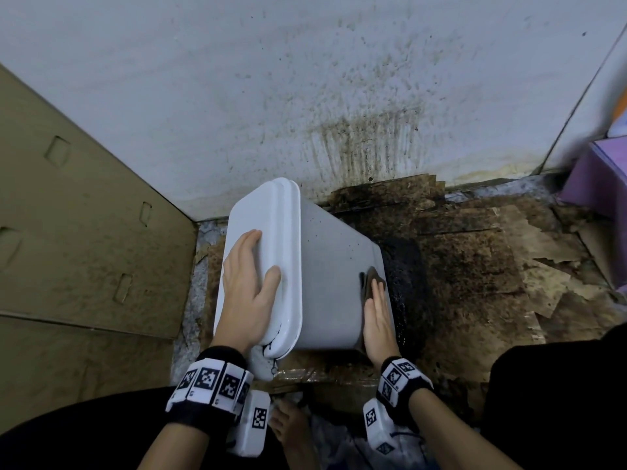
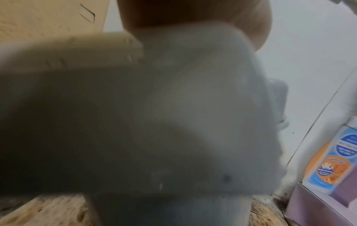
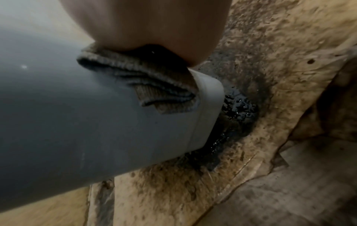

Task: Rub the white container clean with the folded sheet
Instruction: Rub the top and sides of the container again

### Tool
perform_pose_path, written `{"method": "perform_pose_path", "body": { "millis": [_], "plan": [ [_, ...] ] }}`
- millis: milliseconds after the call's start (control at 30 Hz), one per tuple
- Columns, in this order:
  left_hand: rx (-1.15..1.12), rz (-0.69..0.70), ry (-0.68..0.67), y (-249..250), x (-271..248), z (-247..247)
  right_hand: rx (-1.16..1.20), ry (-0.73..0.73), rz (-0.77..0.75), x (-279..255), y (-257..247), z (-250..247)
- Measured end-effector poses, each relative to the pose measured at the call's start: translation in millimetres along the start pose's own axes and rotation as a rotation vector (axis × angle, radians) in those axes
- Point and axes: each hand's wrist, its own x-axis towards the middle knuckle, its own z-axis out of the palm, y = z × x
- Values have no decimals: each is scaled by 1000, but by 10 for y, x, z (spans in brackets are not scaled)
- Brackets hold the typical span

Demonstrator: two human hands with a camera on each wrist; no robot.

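Note:
The white container (image 1: 325,273) leans tilted on the floor, its lid (image 1: 258,212) facing up and to the left. My left hand (image 1: 249,286) lies flat on the lid, fingers straight and the thumb along the lid's rim. My right hand (image 1: 378,310) presses the folded sheet (image 1: 369,278), dark and dirty, flat against the container's side near its base. In the right wrist view the ribbed folded sheet (image 3: 146,82) bunches under my palm (image 3: 150,23) on the grey side (image 3: 77,122). The left wrist view is a blur of the container (image 2: 173,122).
A dark wet patch (image 1: 403,266) spreads under the container's base on stained cardboard sheets (image 1: 475,259). The wall (image 1: 339,96) behind is spattered brown. A cardboard box (image 1: 68,232) stands at the left, a purple box (image 1: 597,178) at the right. A bare foot (image 1: 291,425) is below.

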Motion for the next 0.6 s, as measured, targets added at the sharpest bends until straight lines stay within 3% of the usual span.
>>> {"method": "perform_pose_path", "body": {
  "millis": [300, 433, 600],
  "plan": [
    [35, -6, -3, 48, 14, 29, 117, 29, 94, -43, -291, 101],
    [49, 8, 4, 73, 23, 49, 141, 51, -29, -285, -703, 259],
    [59, 18, 11, 35, 32, 41, 57, -60, -291, -567, -1173, 395]
  ]
}}
